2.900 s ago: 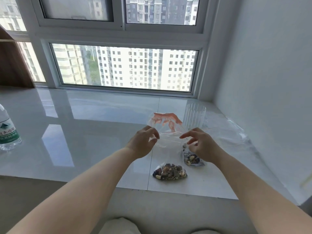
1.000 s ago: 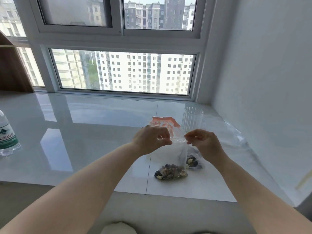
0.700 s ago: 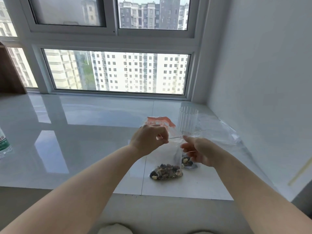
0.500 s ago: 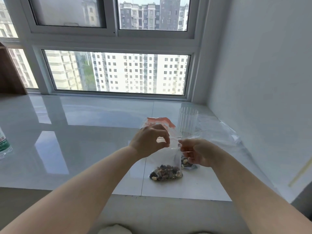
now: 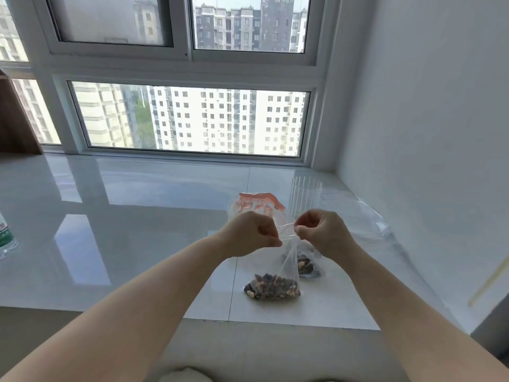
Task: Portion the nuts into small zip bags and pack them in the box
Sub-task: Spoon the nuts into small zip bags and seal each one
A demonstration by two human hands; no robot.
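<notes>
A small clear zip bag (image 5: 286,260) hangs upright with mixed nuts (image 5: 272,289) in its bottom, which rests on the white sill. My left hand (image 5: 249,234) and my right hand (image 5: 321,231) pinch its top edge from either side, fingers closed, close together. A second small bag of nuts (image 5: 307,267) lies on the sill just behind it, under my right hand. A clear bag with an orange printed top (image 5: 257,202) stands behind my hands. No box is in view.
A ribbed clear plastic cup (image 5: 304,197) stands at the back right. Crumpled clear plastic (image 5: 355,216) lies along the white wall on the right. A water bottle (image 5: 5,238) stands at the far left edge. The sill's front edge (image 5: 220,321) runs below the bags.
My hands have closed in along the bag's top edge, the right hand rising to the level of the left. The bag of nuts stays in place on the sill.
</notes>
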